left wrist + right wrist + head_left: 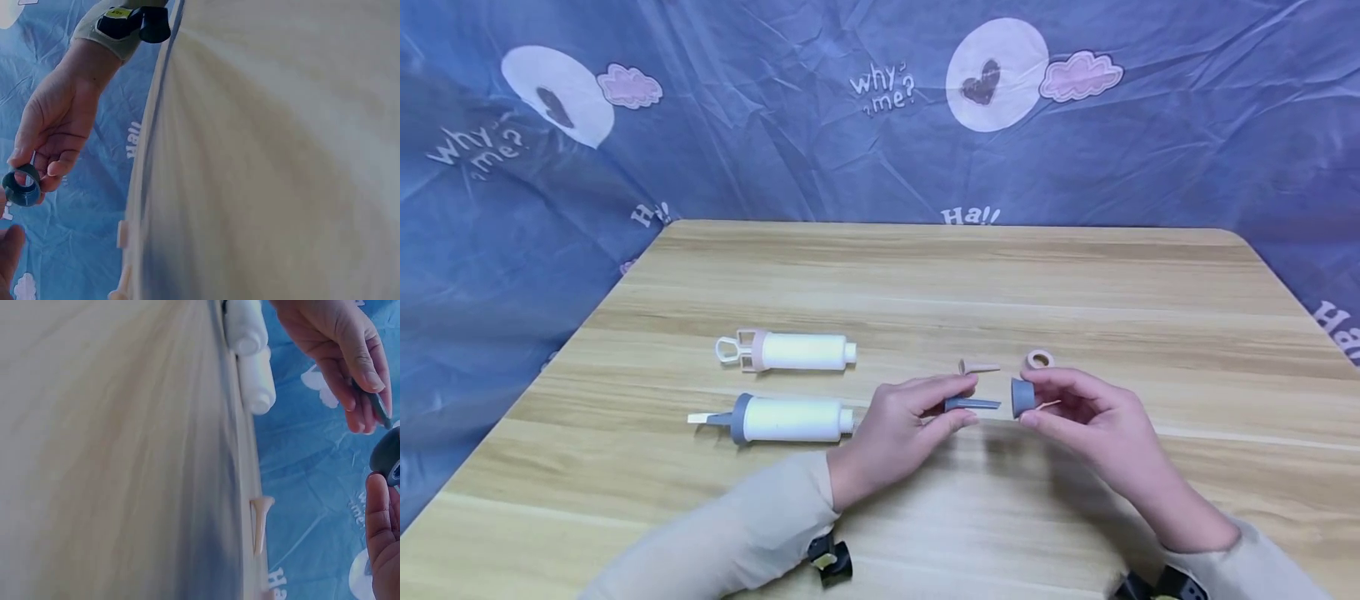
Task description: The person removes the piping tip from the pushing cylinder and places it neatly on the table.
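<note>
In the head view my left hand [898, 429] pinches a slim dark blue-grey tapered nozzle [977, 403] between thumb and fingers, its narrow end pointing right. Facing it across a small gap, a blue-grey ring cap [1022, 398] is pinched in my right hand [1097, 421]. Both pieces are held above the table. The left wrist view shows the hollow opening of the ring cap [22, 185]. In the right wrist view the nozzle [379, 411] slants down towards the cap [386, 456]. Just behind my hands lie a pink nozzle [977, 367] and a pink ring [1040, 359].
To the left, two white cylinders lie on the wooden table [865, 283]: one has a pink collar and loop handle [797, 352], the other a blue-grey collar and plunger [793, 418]. A blue printed cloth [805, 150] hangs behind the table.
</note>
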{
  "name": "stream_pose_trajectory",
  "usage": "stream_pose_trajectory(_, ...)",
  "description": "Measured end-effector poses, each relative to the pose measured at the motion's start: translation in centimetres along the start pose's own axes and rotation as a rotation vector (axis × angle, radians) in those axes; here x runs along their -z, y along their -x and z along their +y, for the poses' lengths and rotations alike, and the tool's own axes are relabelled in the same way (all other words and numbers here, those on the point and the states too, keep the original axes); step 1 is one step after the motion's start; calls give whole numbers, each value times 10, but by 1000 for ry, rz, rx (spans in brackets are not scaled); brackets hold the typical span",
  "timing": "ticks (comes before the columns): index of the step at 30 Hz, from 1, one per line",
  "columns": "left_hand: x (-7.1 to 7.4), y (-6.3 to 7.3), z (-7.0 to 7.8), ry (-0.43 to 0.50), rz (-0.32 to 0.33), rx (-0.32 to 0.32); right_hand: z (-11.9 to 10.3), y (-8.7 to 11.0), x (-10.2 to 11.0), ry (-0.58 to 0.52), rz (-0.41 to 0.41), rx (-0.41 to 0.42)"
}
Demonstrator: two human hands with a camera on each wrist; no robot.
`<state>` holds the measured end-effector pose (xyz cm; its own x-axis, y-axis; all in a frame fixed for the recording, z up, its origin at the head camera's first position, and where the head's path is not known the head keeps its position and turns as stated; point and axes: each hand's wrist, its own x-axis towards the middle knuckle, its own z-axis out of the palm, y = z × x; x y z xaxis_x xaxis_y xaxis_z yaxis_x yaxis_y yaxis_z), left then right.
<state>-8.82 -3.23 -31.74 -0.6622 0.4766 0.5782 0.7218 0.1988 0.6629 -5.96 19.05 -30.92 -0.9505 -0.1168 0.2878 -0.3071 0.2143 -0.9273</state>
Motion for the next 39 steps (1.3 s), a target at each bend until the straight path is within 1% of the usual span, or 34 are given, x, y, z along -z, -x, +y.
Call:
stream_pose_trajectory(3, -7, 0, 0, 33, -28, 105, 2, 3, 6, 84, 1, -13)
stream_pose_trajectory(5, -11, -1, -1, 30, -46, 146, 4, 4, 10, 141, 2, -7)
stream_pose_trajectory(7, -15, -1, -2, 17, -58, 160, 5, 5, 13, 186, 3, 12)
stream_pose_trajectory(9, -19, -2, -4, 4, -66, 160, 7, 6, 15, 214, 3, 38)
stream_pose_trajectory(12, -24, -4, -6, 8, -75, 167, 10, 6, 19, 244, 11, 72)
stream_pose_trajectory(17, -32, -6, -13, 9, -96, 197, 14, 7, 27, 306, 25, 83)
stream_pose_trajectory(22, -39, -7, -20, -1, -107, 221, 22, 5, 33, 397, -13, 31)
stream_pose_trajectory(29, -47, -5, -33, 4, -111, 299, 35, -1, 36, 465, -76, -68)
stream_pose_trajectory(31, -48, -4, -36, -10, -115, 309, 37, -2, 36, 487, -87, -91)
stream_pose_trajectory(33, -49, -4, -38, -34, -127, 306, 39, -4, 37, 506, -98, -114)
stream_pose_trajectory(36, -51, -4, -40, -100, -161, 272, 42, -5, 37, 531, -106, -141)
stream_pose_trajectory(39, -51, -5, -40, -147, -190, 258, 44, -6, 38, 536, -111, -164)
